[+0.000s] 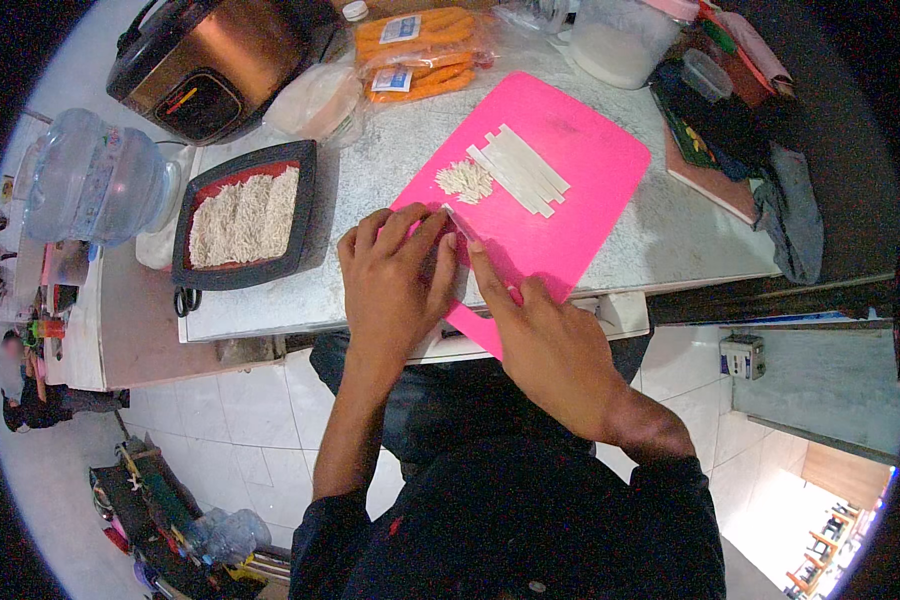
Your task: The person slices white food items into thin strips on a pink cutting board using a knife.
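A pink cutting board (592, 135) lies on the white tabletop, its handle end past the front edge. My right hand (547, 337) grips a knife (461, 223), index finger stretched along the back of the blade. Close beside the blade, my left hand (401, 262) rests on the board's left edge with bent fingers; whatever is under the fingertips is hidden. Just beyond the knife tip sits a small heap of short pale slivers (465, 181). Several flat whitish strips (521, 169) lie side by side to the right of that heap.
Left of the board, a dark square dish (310, 195) holds many pale slivers (244, 217). Behind stand a rice cooker (210, 67), bagged carrots (416, 34) and a plastic container of white powder (622, 45). A large water bottle (94, 176) is at far left, a grey cloth (791, 210) at right.
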